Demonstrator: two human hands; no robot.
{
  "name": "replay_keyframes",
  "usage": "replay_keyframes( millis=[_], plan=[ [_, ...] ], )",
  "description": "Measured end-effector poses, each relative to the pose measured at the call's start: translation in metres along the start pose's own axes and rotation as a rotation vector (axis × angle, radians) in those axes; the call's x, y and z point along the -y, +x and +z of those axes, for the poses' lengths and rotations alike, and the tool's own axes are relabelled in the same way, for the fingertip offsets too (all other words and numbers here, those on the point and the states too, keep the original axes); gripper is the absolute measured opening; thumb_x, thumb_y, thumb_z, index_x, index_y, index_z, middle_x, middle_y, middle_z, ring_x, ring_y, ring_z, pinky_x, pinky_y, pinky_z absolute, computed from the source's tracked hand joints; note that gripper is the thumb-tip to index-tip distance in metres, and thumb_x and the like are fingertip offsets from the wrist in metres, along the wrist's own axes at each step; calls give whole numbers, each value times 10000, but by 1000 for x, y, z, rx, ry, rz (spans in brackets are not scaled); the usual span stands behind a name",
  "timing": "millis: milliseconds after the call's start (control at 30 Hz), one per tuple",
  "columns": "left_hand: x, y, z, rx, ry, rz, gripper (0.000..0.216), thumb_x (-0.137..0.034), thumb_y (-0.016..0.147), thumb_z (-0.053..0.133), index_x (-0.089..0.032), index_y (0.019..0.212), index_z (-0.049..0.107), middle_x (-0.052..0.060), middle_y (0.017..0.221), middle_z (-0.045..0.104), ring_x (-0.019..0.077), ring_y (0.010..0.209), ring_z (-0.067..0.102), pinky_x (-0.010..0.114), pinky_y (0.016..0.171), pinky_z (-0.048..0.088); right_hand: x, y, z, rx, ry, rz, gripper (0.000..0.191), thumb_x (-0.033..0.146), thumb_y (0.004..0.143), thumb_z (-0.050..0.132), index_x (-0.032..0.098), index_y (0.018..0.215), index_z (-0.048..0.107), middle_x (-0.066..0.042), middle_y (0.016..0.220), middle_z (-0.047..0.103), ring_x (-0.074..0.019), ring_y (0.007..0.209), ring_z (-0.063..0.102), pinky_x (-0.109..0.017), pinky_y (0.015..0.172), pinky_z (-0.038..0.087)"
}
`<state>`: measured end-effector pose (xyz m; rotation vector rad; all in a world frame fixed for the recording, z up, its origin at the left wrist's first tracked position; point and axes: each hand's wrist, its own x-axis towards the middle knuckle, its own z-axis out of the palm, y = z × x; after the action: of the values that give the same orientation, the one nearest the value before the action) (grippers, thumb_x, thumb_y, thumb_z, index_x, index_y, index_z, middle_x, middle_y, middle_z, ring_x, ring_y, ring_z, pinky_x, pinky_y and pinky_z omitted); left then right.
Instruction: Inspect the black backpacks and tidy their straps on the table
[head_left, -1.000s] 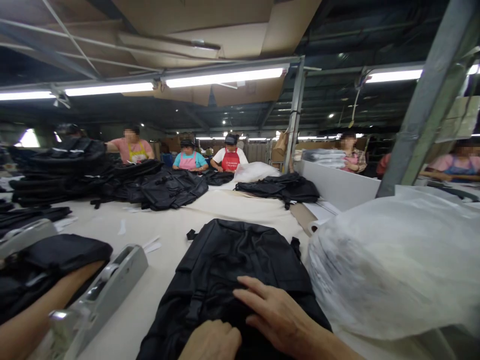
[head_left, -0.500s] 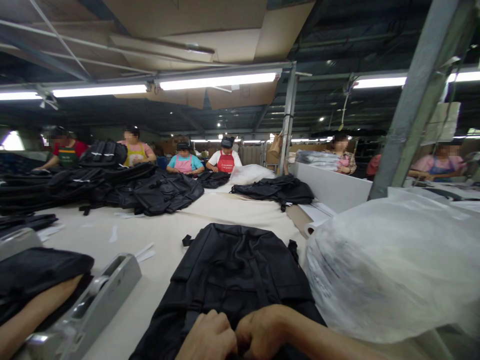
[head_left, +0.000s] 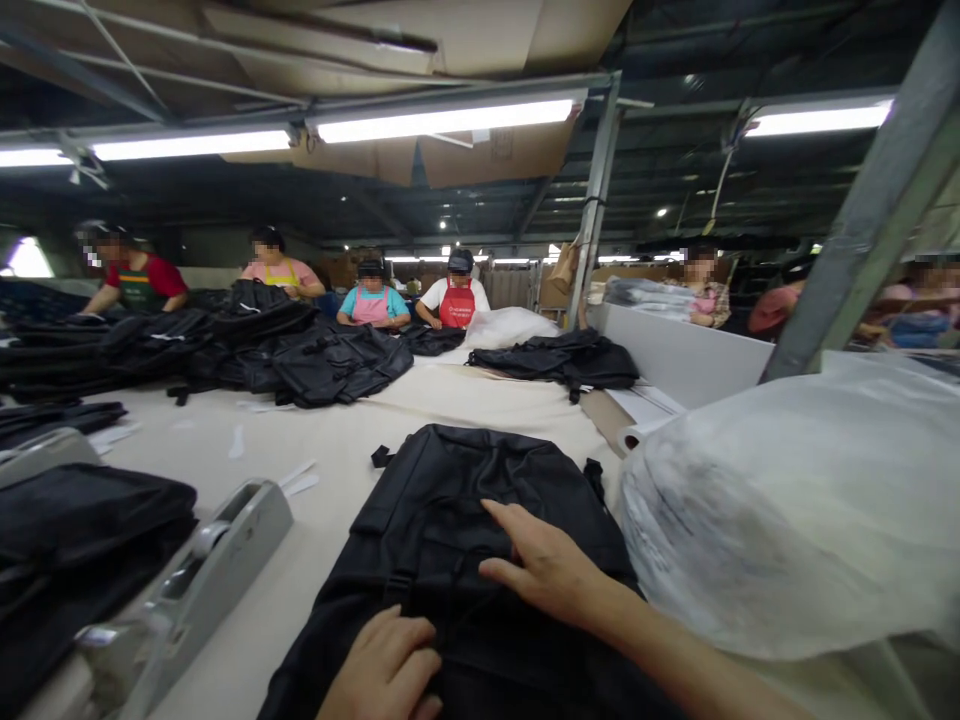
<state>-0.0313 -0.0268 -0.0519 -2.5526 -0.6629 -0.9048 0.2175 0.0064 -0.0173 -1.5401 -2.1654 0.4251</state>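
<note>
A black backpack (head_left: 480, 480) lies flat on the table in front of me, with straps and buckles on its front and a short strap sticking out at each upper side. Over its middle right is my right hand (head_left: 546, 568), thumb and forefinger spread and nothing held. Nearer to me, my left hand (head_left: 390, 668) rests on the lower left part of the backpack by a strap (head_left: 397, 585), its fingers loosely bent with small gaps between them. I see nothing gripped in it. The lowest part of the backpack is cut off by the frame.
To the left stand a grey metal tape dispenser (head_left: 217, 590) and another black bag (head_left: 82, 540). A bulky translucent plastic bag (head_left: 787, 520) bounds the right side. Black backpacks (head_left: 341, 362) pile up across the table (head_left: 315, 430). Several co-workers sit or stand beyond. A metal post (head_left: 855, 220) rises at right.
My hands have come apart from their shared hold low on the backpack. The right has moved up and opened; the left has shifted slightly left. A forearm at the far left is gone.
</note>
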Motion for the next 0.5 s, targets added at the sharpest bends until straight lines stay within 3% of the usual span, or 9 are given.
replay_keyframes(
  millis=[67, 167, 300, 400, 500],
  plan=[
    [1, -3, 7, 18, 7, 42, 103, -211, 815, 549, -213, 914, 578, -4, 871, 693, 130, 815, 663, 248, 904, 524, -1, 14, 9, 95, -35, -44, 583, 375, 774, 640, 172, 1302, 498, -137, 1190, 612, -271, 1069, 574, -366, 925, 433],
    [2, -8, 10, 87, -24, 67, 86, -234, 812, 576, -207, 891, 559, -12, 859, 689, 112, 798, 660, 253, 957, 493, 1, 30, 14, 236, 15, -148, 405, 370, 747, 677, 226, 1125, 646, -69, 1078, 681, -244, 1026, 601, -313, 898, 434],
    [1, -13, 9, 120, -83, 8, 130, -150, 780, 550, -215, 893, 551, -13, 876, 689, 110, 822, 659, 281, 993, 472, 4, 39, 13, 339, 169, -198, 187, 322, 800, 601, 211, 909, 704, 6, 783, 688, -152, 757, 620, -215, 664, 433],
    [0, -19, 11, 90, -37, -43, 248, -140, 756, 552, -232, 986, 571, 4, 956, 696, 141, 911, 657, 291, 983, 486, 8, 40, 10, 229, 184, -175, 150, 252, 827, 540, 191, 830, 677, 22, 704, 640, -123, 686, 581, -206, 613, 399],
    [2, -36, 5, 40, 95, -149, 408, -192, 772, 565, -242, 1175, 528, 67, 1194, 628, 219, 1112, 587, 334, 977, 496, 4, 33, 1, 42, 50, -122, 144, 266, 838, 535, 198, 907, 641, -10, 870, 653, -153, 829, 589, -244, 729, 418]
  ],
)
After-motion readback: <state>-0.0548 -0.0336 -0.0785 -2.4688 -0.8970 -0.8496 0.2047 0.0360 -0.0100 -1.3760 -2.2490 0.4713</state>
